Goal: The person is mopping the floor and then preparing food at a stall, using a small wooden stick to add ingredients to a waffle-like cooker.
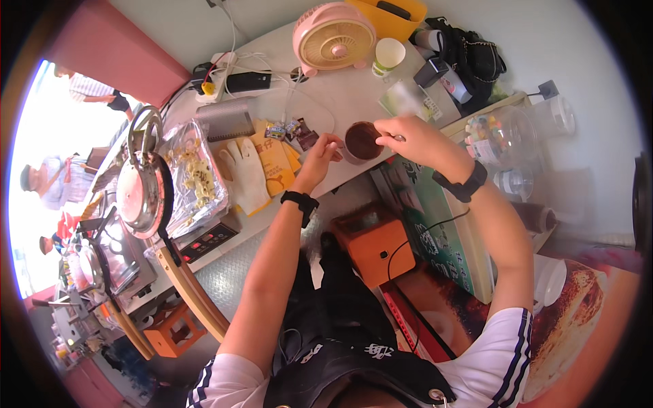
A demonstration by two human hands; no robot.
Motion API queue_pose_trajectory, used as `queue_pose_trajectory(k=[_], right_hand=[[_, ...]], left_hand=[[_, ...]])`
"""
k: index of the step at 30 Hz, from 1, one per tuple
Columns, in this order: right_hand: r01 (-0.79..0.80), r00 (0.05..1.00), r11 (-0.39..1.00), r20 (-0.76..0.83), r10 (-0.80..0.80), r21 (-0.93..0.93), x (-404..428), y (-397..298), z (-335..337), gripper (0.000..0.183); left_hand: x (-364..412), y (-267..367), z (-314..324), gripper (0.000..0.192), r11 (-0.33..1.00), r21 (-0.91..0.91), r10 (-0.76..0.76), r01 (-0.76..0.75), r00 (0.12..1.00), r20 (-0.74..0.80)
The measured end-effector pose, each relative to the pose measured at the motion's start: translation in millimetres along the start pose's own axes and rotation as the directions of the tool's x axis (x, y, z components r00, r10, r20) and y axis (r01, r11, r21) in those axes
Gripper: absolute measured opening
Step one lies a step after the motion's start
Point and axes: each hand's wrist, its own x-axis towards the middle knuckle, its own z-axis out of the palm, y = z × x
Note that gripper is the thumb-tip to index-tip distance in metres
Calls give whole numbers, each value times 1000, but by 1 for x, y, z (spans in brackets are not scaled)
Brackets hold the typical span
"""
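A round container of dark brown paste point(363, 141) is at the front edge of the white table, between my hands. At its left side is my left hand point(324, 155), fingers curled by the rim; whether they grip it cannot be told. My right hand point(400, 136) is closed on a thin utensil point(401, 137) at the container's right rim; most of the utensil is hidden by the fingers. Left of my left hand lie small wrapped snacks point(293, 130), yellow paper bags point(275, 160) and a white glove point(246, 176). Both wrists wear black bands.
A pink fan point(336, 38) and a paper cup point(388, 57) stand at the back. On the left are a foil-lined tray with food pieces point(191, 178) and a round hinged iron pan point(143, 196) with wooden handles. Clear plastic jars point(502, 135) stand right; an orange stool point(375, 245) is below.
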Motion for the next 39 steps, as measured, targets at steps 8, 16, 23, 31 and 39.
queue_pose_trajectory(k=[8, 16, 23, 31, 39], right_hand=[[114, 992, 993, 46, -115, 26, 15, 20, -6, 26], [160, 984, 984, 92, -153, -73, 29, 15, -13, 26], [70, 991, 994, 123, -59, -83, 40, 15, -20, 25], [-25, 989, 994, 147, 10, 106, 40, 18, -19, 23], [-141, 986, 927, 132, 101, 348, 32, 27, -19, 21]], left_hand=[[11, -9, 12, 21, 969, 223, 98, -106, 994, 49], [15, -7, 8, 21, 986, 168, -3, -5, 999, 48], [7, -4, 20, 21, 968, 249, -31, 37, 999, -27], [0, 8, 32, 22, 951, 308, -1, 33, 994, -105], [0, 12, 34, 23, 944, 328, -10, 46, 994, -111]])
